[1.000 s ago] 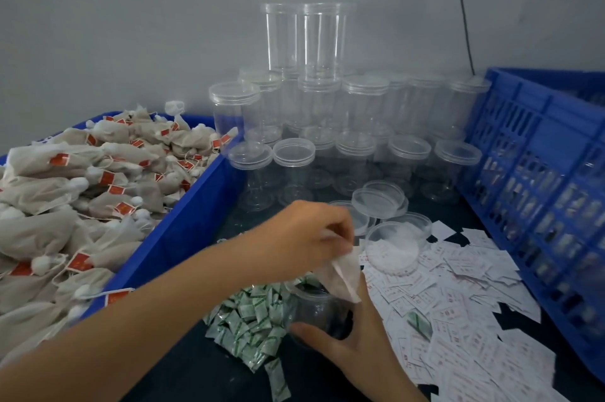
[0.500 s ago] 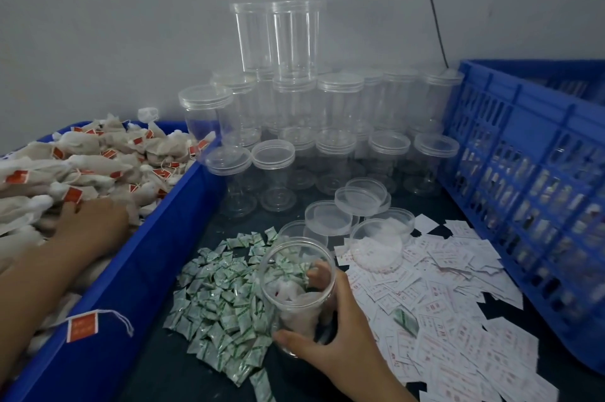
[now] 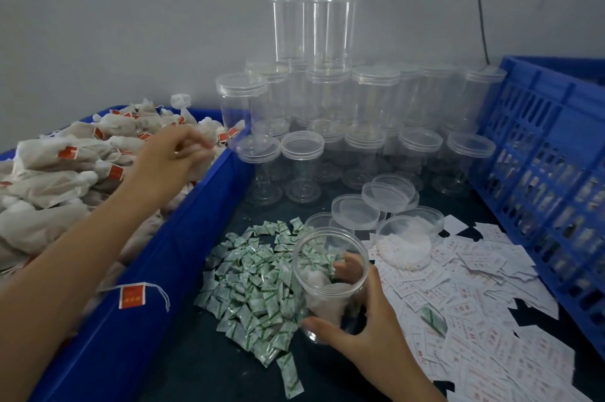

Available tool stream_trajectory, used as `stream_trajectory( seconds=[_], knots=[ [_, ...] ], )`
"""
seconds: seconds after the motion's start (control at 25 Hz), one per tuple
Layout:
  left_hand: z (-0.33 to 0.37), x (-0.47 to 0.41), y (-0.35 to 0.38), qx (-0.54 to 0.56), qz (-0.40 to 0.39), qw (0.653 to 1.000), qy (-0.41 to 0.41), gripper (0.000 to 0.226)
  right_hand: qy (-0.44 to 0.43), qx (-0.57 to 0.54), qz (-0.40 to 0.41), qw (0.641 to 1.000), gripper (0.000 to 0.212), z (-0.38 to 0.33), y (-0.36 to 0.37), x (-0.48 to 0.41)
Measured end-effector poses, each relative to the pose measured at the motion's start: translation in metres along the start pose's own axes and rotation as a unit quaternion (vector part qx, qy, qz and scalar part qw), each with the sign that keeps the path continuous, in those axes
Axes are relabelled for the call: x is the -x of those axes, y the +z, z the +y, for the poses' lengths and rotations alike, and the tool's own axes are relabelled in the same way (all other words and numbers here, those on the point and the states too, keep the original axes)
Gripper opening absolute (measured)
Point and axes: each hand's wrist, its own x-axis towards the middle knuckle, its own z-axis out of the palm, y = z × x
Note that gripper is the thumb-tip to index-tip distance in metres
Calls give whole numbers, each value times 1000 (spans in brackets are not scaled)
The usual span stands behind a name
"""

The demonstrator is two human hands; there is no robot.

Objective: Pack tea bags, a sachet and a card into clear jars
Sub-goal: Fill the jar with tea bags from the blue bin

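Note:
My right hand (image 3: 370, 336) grips an open clear jar (image 3: 330, 270) from the near side, tilted toward me on the dark table. A few white tea bags lie inside it. My left hand (image 3: 170, 156) hovers over the heap of tea bags (image 3: 59, 179) in the blue bin (image 3: 196, 238). Its fingers are curled and blurred, and I cannot make out whether they hold a bag. Green-and-white sachets (image 3: 255, 277) lie in a pile left of the jar. White cards with red print (image 3: 474, 287) are spread to its right.
Lidded clear jars (image 3: 327, 106) are stacked against the grey wall behind. Loose lids (image 3: 389, 192) lie just beyond the held jar. A blue slatted crate (image 3: 550, 172) walls the right side. One red tea bag tag (image 3: 132, 295) hangs over the bin's edge.
My left hand left the jar, dropped into the tea bag bin, then moved up and right over the heap. The right hand keeps holding the jar, which now has bags inside.

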Motion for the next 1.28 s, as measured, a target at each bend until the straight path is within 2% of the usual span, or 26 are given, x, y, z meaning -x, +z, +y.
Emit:
stream_trajectory(
  seconds=[0.04, 0.12, 0.2, 0.28, 0.36, 0.44, 0.52, 0.56, 0.6, 0.64, 0.72, 0.76, 0.8, 0.92, 1.04, 1.2, 1.28],
  knots=[
    [22, 5, -1, 88, -17, 996, 21, 12, 1, 4, 1, 1000, 87, -1, 0, 0],
    [62, 20, 0, 243, -102, 963, 46, 14, 4, 7, 1, 1000, 85, -2, 0, -1],
    [91, 38, 8, 289, -216, 930, 62, 13, 3, 7, 2, 1000, 85, -2, 0, -2],
    [106, 54, 25, 227, -297, 918, 130, 17, 5, 8, 1, 1000, 81, -2, 0, -2],
    [104, 58, 37, 169, -311, 919, 176, 17, -2, 11, 2, 1000, 78, -2, 0, -2],
    [87, 44, 37, 109, -227, 949, 189, 12, -1, 5, 2, 1000, 83, -1, 0, -1],
    [54, 16, 29, -18, -93, 979, 180, 7, 6, -2, -3, 1000, 87, 0, -1, -1],
    [32, 1, 22, -107, -56, 982, 146, 4, 9, -3, -5, 1000, 88, -1, -1, -1],
    [7, -11, 16, -205, -58, 973, 89, 2, 10, -2, -6, 1000, 87, -1, -1, -1],
    [-19, -18, 11, -301, -96, 949, 16, 3, 9, -1, -7, 1000, 86, -1, -1, -1],
    [-56, -15, 4, -451, -228, 858, -91, 5, 8, -7, -8, 1000, 85, -2, -1, -2],
    [-69, -10, 3, -474, -273, 830, -107, 7, 9, -9, -8, 1000, 85, -2, -1, -1],
    [-78, -7, 3, -462, -286, 831, -117, 12, 7, -9, -7, 1000, 85, -2, -1, -1],
    [-84, -7, 3, -362, -227, 895, -126, 10, 6, -10, -7, 1000, 86, -3, 0, 0],
    [-78, -7, 3, -279, -78, 953, -95, 1, 2, -12, -7, 1000, 84, -4, -1, -1],
    [-42, -6, -1, -166, 108, 980, -30, 7, -4, -18, -10, 1000, 81, -8, -1, -2],
    [-22, -14, -5, -128, 161, 978, 29, 10, -1, -24, -13, 1000, 80, -8, 0, -2]
  ],
)
